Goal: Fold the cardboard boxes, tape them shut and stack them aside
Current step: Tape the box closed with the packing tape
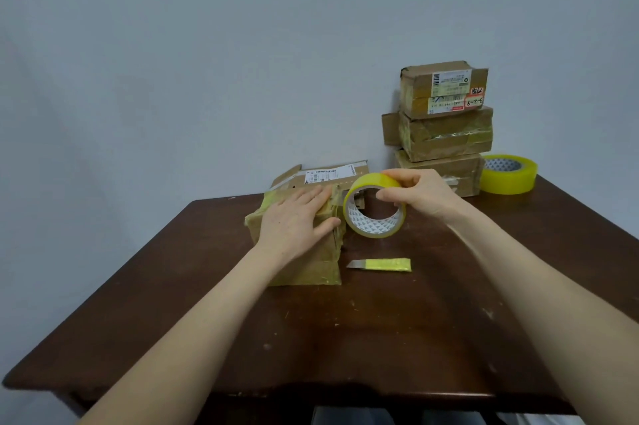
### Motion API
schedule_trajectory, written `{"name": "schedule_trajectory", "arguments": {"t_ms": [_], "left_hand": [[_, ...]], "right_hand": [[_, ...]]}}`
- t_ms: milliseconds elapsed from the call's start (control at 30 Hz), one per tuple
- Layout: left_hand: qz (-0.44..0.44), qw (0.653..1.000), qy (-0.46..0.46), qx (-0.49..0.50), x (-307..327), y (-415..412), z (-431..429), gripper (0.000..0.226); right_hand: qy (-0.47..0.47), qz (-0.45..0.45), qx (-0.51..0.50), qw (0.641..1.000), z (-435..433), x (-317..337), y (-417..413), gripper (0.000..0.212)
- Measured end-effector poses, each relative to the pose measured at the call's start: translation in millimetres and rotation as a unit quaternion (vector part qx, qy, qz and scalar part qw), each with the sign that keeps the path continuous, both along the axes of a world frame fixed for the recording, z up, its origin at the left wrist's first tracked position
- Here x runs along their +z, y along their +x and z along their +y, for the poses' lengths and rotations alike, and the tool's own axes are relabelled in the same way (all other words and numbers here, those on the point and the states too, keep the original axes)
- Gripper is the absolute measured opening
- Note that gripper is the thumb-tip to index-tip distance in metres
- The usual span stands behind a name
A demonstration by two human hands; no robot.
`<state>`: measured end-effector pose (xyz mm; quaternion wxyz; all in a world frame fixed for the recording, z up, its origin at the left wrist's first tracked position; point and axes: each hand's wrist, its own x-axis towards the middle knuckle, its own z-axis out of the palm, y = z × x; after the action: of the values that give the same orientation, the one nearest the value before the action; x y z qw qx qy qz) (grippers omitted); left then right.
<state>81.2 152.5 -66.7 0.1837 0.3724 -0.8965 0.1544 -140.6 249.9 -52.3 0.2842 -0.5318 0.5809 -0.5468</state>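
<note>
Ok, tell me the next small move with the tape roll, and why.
Probably draw the tape roll down over the box's right edge, laying tape along that side. The left hand presses flat on the box top, the right hand grips the roll right beside that edge, and the cutter lies untouched on the table.

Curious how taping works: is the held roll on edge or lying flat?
On edge: the tape roll shows its hollow core, right hand gripping its top.
</note>
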Motion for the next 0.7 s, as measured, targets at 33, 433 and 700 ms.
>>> {"name": "schedule_trajectory", "arguments": {"t_ms": [33,433,700], "left_hand": [[-0.002,1.0,-0.001,0.0,0,0,0,0.064],[-0.015,1.0,-0.014,-0.022,-1,7,-3,0.055],[-0.066,0.998,0.003,-0.025,1,-2,-3,0.063]], "right_hand": [[0.0,0.005,0.001,1.0,1,-1,-1,0.03],[0.079,0.052,0.032,0.995,5,-21,-1,0.032],[0.078,0.079,0.021,0.994,-4,-29,9,0.036]]}}
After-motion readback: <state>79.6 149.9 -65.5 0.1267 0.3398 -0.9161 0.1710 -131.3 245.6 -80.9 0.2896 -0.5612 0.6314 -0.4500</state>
